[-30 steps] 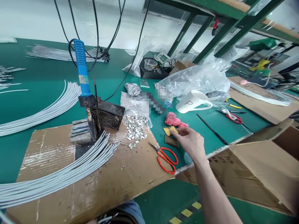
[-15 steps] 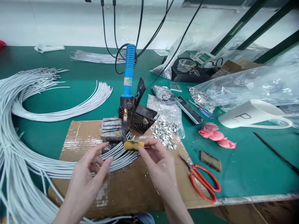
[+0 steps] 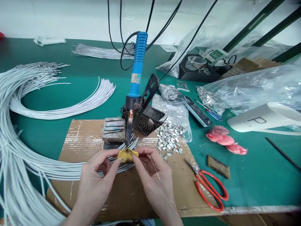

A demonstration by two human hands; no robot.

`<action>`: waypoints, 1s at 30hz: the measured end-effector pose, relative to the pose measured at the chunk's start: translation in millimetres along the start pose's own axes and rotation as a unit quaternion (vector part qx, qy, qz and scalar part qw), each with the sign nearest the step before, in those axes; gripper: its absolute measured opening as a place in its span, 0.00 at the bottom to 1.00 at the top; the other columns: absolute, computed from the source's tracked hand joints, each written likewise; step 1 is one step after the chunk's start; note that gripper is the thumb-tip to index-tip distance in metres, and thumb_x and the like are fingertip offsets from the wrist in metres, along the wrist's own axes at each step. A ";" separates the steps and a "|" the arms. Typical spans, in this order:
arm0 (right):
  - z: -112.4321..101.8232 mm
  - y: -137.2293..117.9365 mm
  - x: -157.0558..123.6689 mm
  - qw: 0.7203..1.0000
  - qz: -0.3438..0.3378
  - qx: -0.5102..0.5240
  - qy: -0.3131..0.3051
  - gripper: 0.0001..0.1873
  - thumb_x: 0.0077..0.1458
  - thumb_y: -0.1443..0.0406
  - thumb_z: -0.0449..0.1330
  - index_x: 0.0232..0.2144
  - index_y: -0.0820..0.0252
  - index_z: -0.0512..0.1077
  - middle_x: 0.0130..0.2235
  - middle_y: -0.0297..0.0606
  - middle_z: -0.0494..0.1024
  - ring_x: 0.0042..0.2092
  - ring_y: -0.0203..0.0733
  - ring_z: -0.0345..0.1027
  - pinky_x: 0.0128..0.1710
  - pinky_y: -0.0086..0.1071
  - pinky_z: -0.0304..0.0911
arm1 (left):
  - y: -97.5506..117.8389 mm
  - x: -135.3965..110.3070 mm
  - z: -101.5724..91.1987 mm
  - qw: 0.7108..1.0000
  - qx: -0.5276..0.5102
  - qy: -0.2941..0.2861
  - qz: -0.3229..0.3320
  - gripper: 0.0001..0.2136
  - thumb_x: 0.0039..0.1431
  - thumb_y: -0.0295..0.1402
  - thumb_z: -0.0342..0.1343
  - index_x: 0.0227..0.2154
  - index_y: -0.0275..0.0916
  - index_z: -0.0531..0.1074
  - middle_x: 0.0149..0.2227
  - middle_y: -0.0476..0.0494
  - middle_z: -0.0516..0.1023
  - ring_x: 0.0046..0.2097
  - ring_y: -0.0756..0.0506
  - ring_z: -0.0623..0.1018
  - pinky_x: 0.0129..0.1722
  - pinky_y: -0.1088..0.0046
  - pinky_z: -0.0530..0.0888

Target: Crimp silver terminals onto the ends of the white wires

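Both hands work directly in front of the soldering iron [image 3: 140, 51], the landmark for all places given here. Left hand [image 3: 100, 174]: thumb and index finger are pinched close on the left end of a folded yellow sponge [image 3: 127, 156]. Right hand [image 3: 155, 175]: thumb and index finger grip the sponge's other end, and a thin wire [image 3: 154, 167] slants across the palm. The sponge lies just below the iron's downward-pointing tip, which reaches its upper edge; how firmly the two press cannot be told. Beneath the hands and the iron spreads a cardboard sheet [image 3: 131, 197]. To the iron's right and nearer the viewer lie orange-handled scissors [image 3: 201, 176], with a brown pad [image 3: 218, 166] just beyond them. White cables [image 3: 63, 168] curve in from the iron's left and pass behind the hands. Immediately left of the iron's tip sits a grey block [image 3: 114, 136] bearing slim metal rods; to the right lie loose metal pieces [image 3: 169, 139]. A black fan [image 3: 145, 121] stands close behind the iron. Farther right are a pink object [image 3: 225, 139] and a white mug [image 3: 263, 121] marked "P". Beyond the iron, to its left, lies another cable bundle [image 3: 101, 51].
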State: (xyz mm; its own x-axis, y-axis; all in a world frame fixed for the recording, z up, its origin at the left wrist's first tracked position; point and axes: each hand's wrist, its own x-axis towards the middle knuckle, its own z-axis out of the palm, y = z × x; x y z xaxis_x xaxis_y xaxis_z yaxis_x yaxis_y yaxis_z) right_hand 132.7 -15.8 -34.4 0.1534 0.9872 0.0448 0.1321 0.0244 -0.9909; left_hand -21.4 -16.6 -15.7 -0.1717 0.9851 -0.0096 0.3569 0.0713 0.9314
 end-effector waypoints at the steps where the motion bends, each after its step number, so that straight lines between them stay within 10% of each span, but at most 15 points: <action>1: 0.7 1.0 0.3 1.000 -0.008 -0.012 0.005 0.02 0.63 0.67 0.63 0.38 0.54 0.74 0.37 0.35 0.82 0.38 0.41 0.79 0.39 0.31 0.74 | -0.7 1.6 0.5 1.000 0.004 -0.004 -0.013 0.07 0.59 0.36 0.63 0.38 0.41 0.82 0.21 0.56 0.72 0.23 0.50 0.69 0.24 0.76 0.69; 5: 2.9 0.8 0.3 0.996 -0.061 -0.056 0.035 0.05 0.63 0.70 0.63 0.40 0.54 0.75 0.37 0.35 0.81 0.38 0.41 0.77 0.39 0.32 0.73 | 3.2 5.4 3.6 0.999 0.037 -0.002 -0.027 0.08 0.61 0.36 0.61 0.39 0.40 0.81 0.21 0.56 0.69 0.23 0.50 0.70 0.23 0.76 0.69; 13: 11.6 -15.2 -0.1 0.947 -0.270 -0.154 0.076 0.17 0.59 0.80 0.61 0.44 0.57 0.77 0.38 0.39 0.83 0.39 0.40 0.76 0.43 0.33 0.71 | 13.3 -0.8 8.4 0.976 0.117 0.034 0.181 0.08 0.65 0.24 0.57 0.43 0.38 0.78 0.29 0.50 0.74 0.23 0.51 0.69 0.26 0.76 0.70; 23: -6.7 6.1 2.8 0.993 0.082 0.075 0.044 0.08 0.52 0.60 0.72 0.33 0.57 0.83 0.32 0.39 0.86 0.33 0.45 0.81 0.35 0.36 0.78 | 5.1 -5.6 6.9 0.982 0.142 -0.060 0.110 0.09 0.65 0.29 0.56 0.45 0.39 0.78 0.25 0.53 0.70 0.24 0.49 0.71 0.25 0.74 0.69; 30: -106.6 21.3 7.6 0.949 0.177 0.119 0.232 0.20 0.29 0.57 0.81 0.29 0.55 0.86 0.33 0.42 0.86 0.31 0.44 0.80 0.30 0.34 0.77 | -16.9 -15.7 -48.4 0.950 0.250 -0.045 0.179 0.09 0.65 0.32 0.59 0.48 0.43 0.74 0.44 0.44 0.77 0.38 0.45 0.79 0.42 0.67 0.75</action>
State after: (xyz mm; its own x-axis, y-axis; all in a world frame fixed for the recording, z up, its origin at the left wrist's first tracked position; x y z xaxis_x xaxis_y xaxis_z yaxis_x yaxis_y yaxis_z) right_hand 241.0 -24.6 -41.6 0.5693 0.7654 -0.3000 -0.2246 -0.2063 -0.9524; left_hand -69.2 -40.8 -13.7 0.1135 0.9682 0.2229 0.7738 -0.2269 0.5914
